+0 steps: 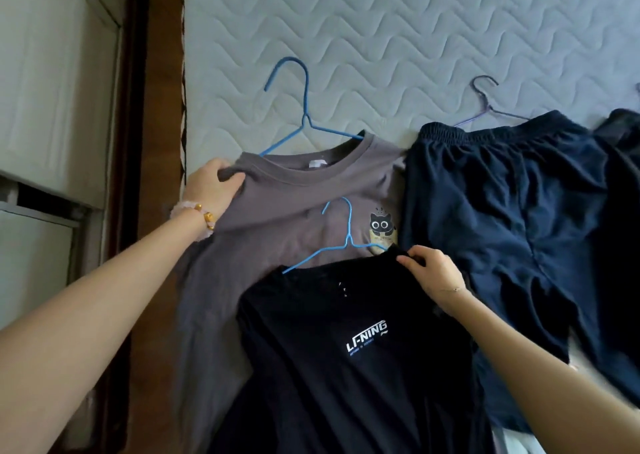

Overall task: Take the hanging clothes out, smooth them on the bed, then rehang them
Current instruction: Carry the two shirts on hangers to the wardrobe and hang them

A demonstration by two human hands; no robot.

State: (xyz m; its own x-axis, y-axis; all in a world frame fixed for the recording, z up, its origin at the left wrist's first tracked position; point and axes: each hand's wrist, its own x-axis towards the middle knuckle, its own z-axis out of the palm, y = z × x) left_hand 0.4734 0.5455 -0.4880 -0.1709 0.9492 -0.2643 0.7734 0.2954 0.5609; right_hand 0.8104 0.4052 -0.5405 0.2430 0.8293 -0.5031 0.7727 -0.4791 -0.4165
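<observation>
- Our left hand (211, 183) grips the grey shirt (294, 190) at its shoulder, and our right hand (433, 277) pinches the black shirt (346, 349) beside the collar.
- Both lie on the bed (381, 38), black overlapping grey, with the upper hanger (306, 107) and lower hanger (349, 226) at their necks.
- We judge them soft, light and limp, best held at the shoulders.
- The navy shorts (502, 211) on a purple hanger (488, 109) crowd the right side.

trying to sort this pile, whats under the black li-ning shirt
The black shirt lies over the lower half of the grey shirt, its blue hanger resting on the grey chest. How far the grey fabric runs beneath, and anything else there, is covered.
</observation>
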